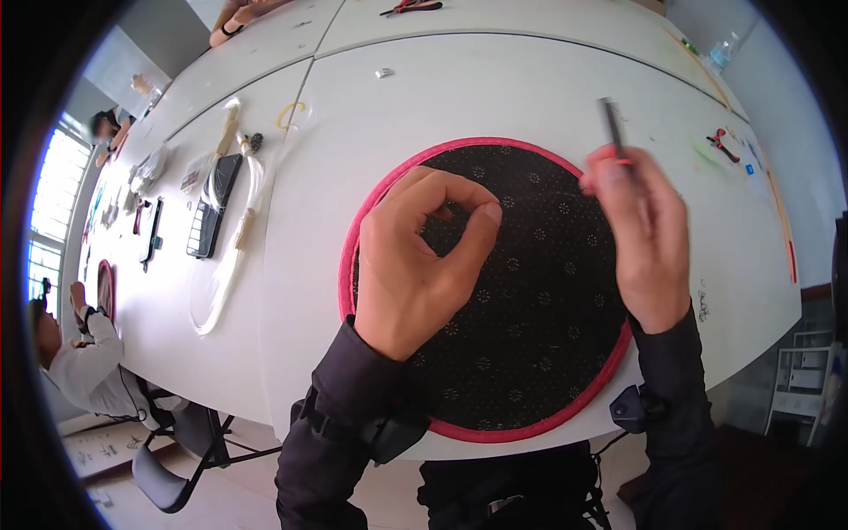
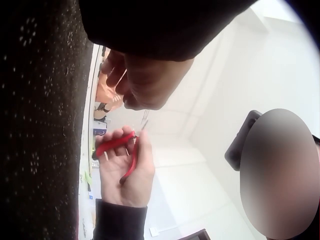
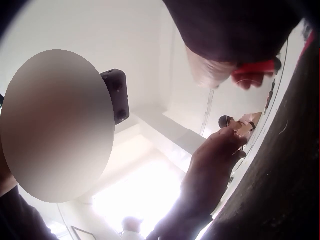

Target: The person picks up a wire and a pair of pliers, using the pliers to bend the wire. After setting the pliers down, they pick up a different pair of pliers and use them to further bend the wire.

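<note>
A round black mat with pale dotted flowers and a pinkish-red rim lies under both hands. Over its left half is my left hand, thumb and forefinger brought together at the tips. Beside those fingers, the right wrist view shows a very fine strand, which they appear to pinch. My right hand, over the mat's upper right edge, holds red-handled pliers. Their dark nose points away from me and is blurred in the head view. In the left wrist view the handles lie spread across the palm and fingers.
Left on the white table are coils of clear tubing and a black flat case. Other pliers lie to the right, more at the far side. People sit around the table.
</note>
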`<state>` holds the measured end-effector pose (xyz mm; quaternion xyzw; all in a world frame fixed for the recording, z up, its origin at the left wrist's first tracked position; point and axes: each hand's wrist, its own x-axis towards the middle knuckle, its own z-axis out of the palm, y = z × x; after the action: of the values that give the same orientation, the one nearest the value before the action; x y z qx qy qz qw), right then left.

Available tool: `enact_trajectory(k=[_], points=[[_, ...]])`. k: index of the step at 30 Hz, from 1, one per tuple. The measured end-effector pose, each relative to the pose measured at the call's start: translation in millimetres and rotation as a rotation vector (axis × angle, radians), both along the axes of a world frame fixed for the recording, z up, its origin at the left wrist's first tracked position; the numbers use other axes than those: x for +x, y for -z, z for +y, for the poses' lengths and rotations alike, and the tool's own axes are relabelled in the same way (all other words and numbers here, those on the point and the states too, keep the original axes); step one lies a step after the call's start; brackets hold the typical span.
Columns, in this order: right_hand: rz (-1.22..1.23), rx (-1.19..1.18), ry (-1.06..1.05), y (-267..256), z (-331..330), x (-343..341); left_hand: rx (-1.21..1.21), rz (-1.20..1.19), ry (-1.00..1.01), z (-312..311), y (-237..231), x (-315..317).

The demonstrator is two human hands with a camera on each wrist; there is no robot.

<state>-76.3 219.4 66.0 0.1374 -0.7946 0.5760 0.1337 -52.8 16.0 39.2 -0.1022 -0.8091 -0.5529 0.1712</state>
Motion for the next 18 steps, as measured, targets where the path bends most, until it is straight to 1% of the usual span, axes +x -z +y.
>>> enact_trajectory(k=[2,5,8,9,12,18], points=[[0.187,0.006,0.016,-9,6,2,0.031,0.032,-0.086,1,4,-2],[0.023,0.013,-0.21,-18,2,22,0.045,0.004,-0.147,1,2,-2],[-0.263,0.065,-0.366,-10,-11,25,0.062,-0.066,-0.14,-2,1,0],[-0.253,0.081,-0.336,-2,-16,25,0.08,-0.071,-0.147,-1,0,1],[-0.326,0.135,-0.301,7,-17,21,0.124,-0.098,-0.155,1,-2,2],[-0.345,0.107,-0.306,10,-19,21,0.181,-0.188,-0.113,3,-7,5]])
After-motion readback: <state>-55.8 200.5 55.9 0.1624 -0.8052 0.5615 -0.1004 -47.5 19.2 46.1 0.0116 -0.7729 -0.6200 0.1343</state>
